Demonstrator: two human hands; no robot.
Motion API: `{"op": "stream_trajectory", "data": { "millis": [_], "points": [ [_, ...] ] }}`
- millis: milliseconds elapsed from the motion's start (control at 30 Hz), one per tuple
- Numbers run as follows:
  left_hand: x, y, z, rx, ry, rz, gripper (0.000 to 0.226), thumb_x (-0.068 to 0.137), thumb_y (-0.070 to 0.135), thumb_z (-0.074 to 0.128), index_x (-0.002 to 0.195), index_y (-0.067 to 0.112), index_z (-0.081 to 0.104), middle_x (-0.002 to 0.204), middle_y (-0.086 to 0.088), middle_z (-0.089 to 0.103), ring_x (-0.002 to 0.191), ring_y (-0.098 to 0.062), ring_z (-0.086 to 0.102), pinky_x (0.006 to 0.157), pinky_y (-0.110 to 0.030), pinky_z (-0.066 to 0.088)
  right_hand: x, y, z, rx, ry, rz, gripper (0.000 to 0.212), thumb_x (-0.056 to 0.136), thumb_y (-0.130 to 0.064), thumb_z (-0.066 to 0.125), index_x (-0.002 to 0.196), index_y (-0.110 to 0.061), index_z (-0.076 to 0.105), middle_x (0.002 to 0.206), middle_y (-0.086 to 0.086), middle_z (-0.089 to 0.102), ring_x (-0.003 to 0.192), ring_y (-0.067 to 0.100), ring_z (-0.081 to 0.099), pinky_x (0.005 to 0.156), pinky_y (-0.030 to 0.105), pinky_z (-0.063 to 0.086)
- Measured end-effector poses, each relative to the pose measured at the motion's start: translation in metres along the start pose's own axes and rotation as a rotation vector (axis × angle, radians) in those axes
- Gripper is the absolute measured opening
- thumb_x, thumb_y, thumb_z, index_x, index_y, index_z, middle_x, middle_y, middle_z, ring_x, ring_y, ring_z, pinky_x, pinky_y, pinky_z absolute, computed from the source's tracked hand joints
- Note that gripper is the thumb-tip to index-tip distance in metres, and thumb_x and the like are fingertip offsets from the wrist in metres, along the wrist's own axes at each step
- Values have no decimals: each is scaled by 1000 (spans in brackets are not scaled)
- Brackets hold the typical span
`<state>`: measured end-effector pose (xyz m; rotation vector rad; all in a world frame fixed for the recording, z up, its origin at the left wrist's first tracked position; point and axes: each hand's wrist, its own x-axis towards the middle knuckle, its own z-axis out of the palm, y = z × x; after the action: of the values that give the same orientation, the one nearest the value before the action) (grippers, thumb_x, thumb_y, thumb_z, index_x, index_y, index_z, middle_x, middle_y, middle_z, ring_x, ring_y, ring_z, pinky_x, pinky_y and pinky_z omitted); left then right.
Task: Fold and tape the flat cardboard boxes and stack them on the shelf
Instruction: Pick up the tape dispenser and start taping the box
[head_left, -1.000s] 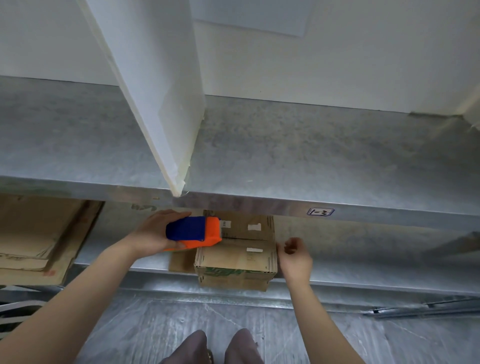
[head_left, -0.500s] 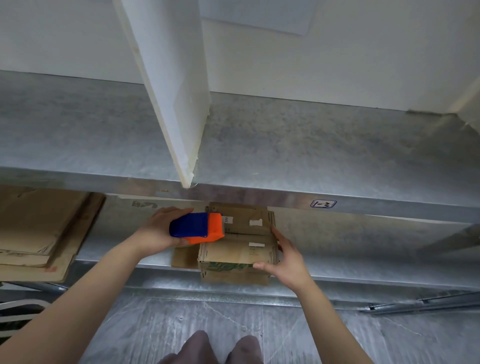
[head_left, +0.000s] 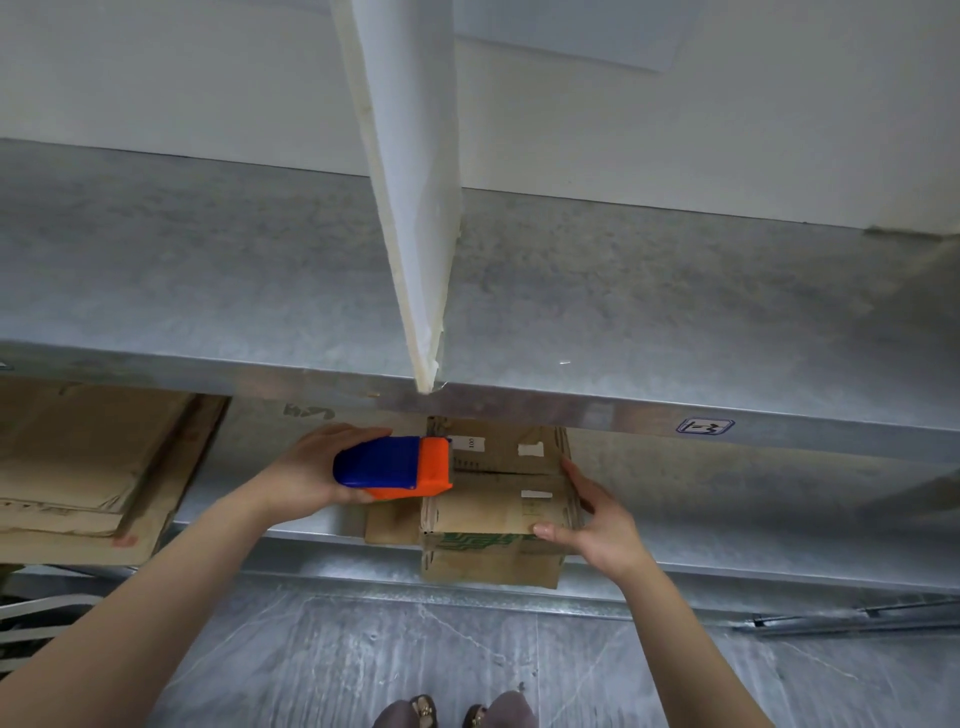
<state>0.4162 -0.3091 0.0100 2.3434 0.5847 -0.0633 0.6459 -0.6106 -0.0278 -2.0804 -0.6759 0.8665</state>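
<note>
Gripping the blue and orange tape dispenser (head_left: 393, 467), the left hand (head_left: 306, 470) is wrapped around its body and sets the orange nose at the left edge of the cardboard box (head_left: 498, 483), right at the centre seam where the two top flaps meet. On the other side the right hand (head_left: 592, 525) has its fingers spread and pressed flat against the box's right wall, thumb hooked over the near top edge, steadying rather than gripping. That box sits on the lower shelf (head_left: 727, 530), on top of another one whose near face shows below it (a brown flap pokes out on its left). To tape well, I would keep the flaps butted tight, draw the dispenser straight rightward along the seam with firm downward pressure, and let the right hand resist the pull. Room is tight overhead: the upper shelf's metal lip (head_left: 519, 408) hangs just above the far half of the box. Sideways the lower shelf is open to the right, while flat cardboard sheets (head_left: 88, 467) lie well apart on the left.
</note>
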Motion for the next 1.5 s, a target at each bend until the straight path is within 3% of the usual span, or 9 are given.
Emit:
{"op": "stream_trajectory", "data": {
  "millis": [200,400,533,633,1000,1200,1500],
  "points": [
    [-16,-19,-17,-2,61,-26,74,68,35,86,131,43,48,119,21,54,110,-3,48,94,-28,38,-1,2,-2,9,-6,17,105,60,-48,89,148,-40,32,145,-10,46,133,12,44,103,17,34],
    [-37,-48,-34,91,119,-80,72,70,27,85,131,40,50,109,18,53,103,-7,51,85,-22,36,0,2,0,28,-3,32,107,56,-50,89,147,-41,34,145,-10,46,132,13,44,104,19,35],
    [-32,-54,-32,212,62,-89,79,75,29,82,143,32,43,126,1,51,118,-19,42,98,-31,35,-2,1,0,22,1,37,110,51,-56,87,146,-43,34,144,-11,46,131,13,45,102,19,35],
    [-27,-54,-31,291,0,-118,80,79,36,77,147,35,35,131,0,46,122,-19,36,97,-29,33,-1,0,1,15,-1,33,110,50,-58,86,146,-43,34,145,-11,45,132,13,45,103,20,35],
    [-23,-35,-2,223,-101,-135,95,64,62,79,145,41,35,112,4,47,101,-13,45,83,-25,38,-1,1,2,41,6,28,108,54,-51,89,147,-39,34,144,-10,46,132,11,43,102,19,34],
    [-11,-25,-2,252,-78,-152,82,74,55,74,145,37,38,114,0,46,105,-16,42,86,-28,35,1,3,2,60,5,23,109,52,-54,88,146,-42,34,143,-13,46,132,9,43,105,21,35],
    [-4,-23,12,222,-60,-246,90,70,52,79,147,30,38,123,-6,53,109,-22,52,87,-27,39,5,2,5,50,0,7,106,57,-47,90,147,-40,34,147,-8,44,123,3,43,102,17,35]
  ]
}}
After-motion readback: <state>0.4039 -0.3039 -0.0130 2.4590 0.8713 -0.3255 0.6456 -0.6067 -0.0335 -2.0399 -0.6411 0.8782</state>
